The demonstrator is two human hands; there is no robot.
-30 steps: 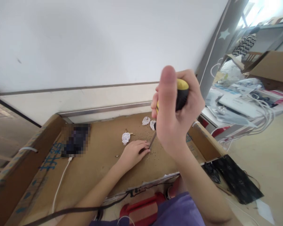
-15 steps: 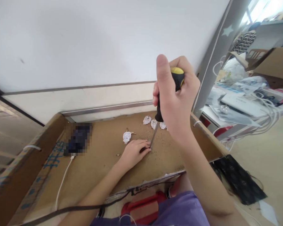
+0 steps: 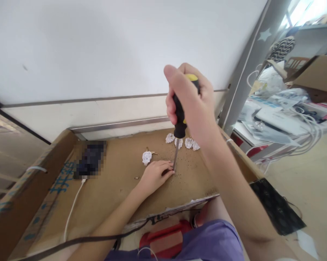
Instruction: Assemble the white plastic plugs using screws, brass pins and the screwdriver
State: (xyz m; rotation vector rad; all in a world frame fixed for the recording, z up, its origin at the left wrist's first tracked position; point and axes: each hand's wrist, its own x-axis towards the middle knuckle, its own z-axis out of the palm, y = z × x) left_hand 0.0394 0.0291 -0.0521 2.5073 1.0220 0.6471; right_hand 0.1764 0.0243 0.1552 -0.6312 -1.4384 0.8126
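My right hand (image 3: 200, 105) is wrapped around the black and yellow handle of a screwdriver (image 3: 179, 127), thumb near its top. The metal shaft points down, leaning slightly, and its tip meets the cardboard beside my left fingertips. My left hand (image 3: 155, 175) rests on the cardboard, thumb and fingers pinched by the tip; whatever small thing they hold is hidden. Just beyond that hand lies a white plastic plug part (image 3: 146, 158) with brass-coloured pins (image 3: 153, 153) next to it. Several similar white parts (image 3: 189, 143) stand in a row behind the shaft.
The cardboard surface (image 3: 111, 203) has raised sides and dark specks around the screwdriver tip. A blurred dark phone-like device (image 3: 91, 159) with a white cable (image 3: 74, 210) lies left. One small metal piece (image 3: 137, 178) sits left of my left hand. Clutter covers a table (image 3: 277, 119) at right.
My right hand has shifted left and turned on the handle, bringing the screwdriver more upright. More of the white parts in the row show now. My left hand has stayed in place.
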